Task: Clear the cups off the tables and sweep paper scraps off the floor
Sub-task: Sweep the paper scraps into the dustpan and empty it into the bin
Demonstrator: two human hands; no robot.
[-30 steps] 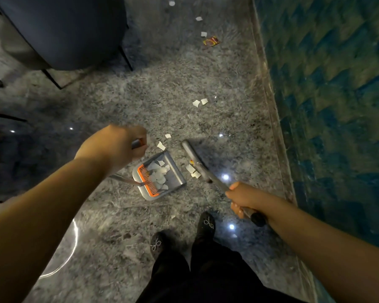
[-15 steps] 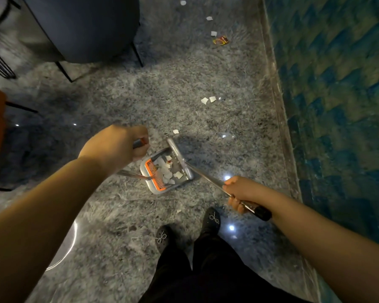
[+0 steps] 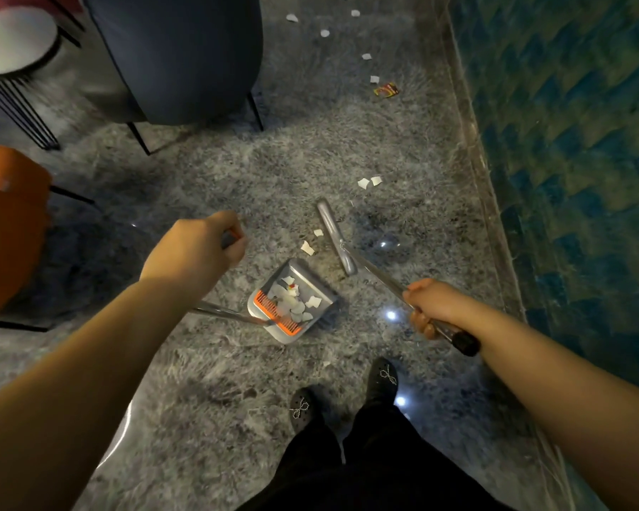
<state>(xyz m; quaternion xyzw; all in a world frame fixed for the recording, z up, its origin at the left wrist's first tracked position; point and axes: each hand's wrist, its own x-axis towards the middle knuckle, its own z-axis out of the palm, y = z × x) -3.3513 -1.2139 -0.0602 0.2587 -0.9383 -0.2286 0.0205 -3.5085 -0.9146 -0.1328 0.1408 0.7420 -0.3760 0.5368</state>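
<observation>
Both hands grip: left hand (image 3: 196, 252) the dustpan (image 3: 292, 300) handle, right hand (image 3: 430, 307) the broom (image 3: 336, 237). Some scraps (image 3: 294, 302) are collected; many scraps remain on the floor (image 3: 237, 381).

A dark blue chair (image 3: 178, 57) stands beside an orange chair (image 3: 8, 223) and a round white side table (image 3: 13, 38).

Both arms extended forward and down, each hand gripping a handle.
Left hand (image 3: 196, 252) fisted, knuckles up, forearm bare; right hand (image 3: 430, 307) curled round a shaft, fingers underneath.
</observation>
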